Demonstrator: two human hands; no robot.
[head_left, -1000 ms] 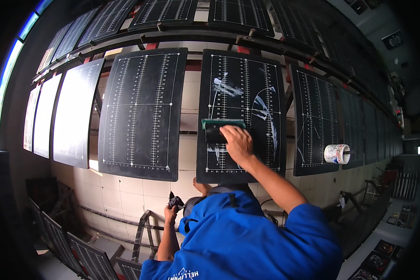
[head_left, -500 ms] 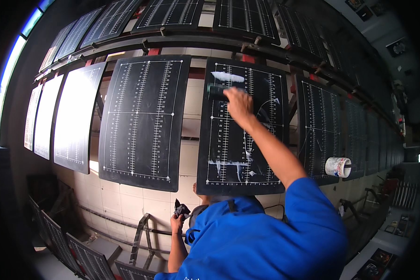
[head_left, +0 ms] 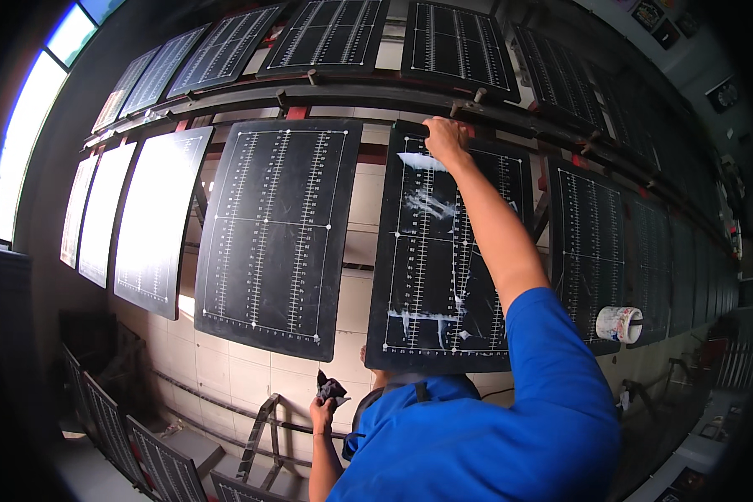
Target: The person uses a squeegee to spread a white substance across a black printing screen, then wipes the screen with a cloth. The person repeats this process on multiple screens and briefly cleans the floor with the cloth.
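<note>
**Scraper hand now at the board's far edge**

Head view: in the past half second the right hand [head_left: 448, 142] has travelled to the far left corner of the dark ruled board [head_left: 439, 276], baring a streaky white smear [head_left: 429, 203] nearer the left edge's middle. Its fingers are curled closed around what little shows of the green scraper [head_left: 406, 127], dark against the board. A thicker white band [head_left: 420, 161] lies just nearer than the hand, so the scraper appears to sit past it, with the coating uneven; white drips [head_left: 427, 322] also remain by the near edge.

The left hand [head_left: 320, 412], fingers bent shut on a crumpled dark cloth [head_left: 332, 388], hangs short of that board's near left corner. A stained white tub [head_left: 616, 325] rests by the near right corner of the next board [head_left: 587, 280].
</note>
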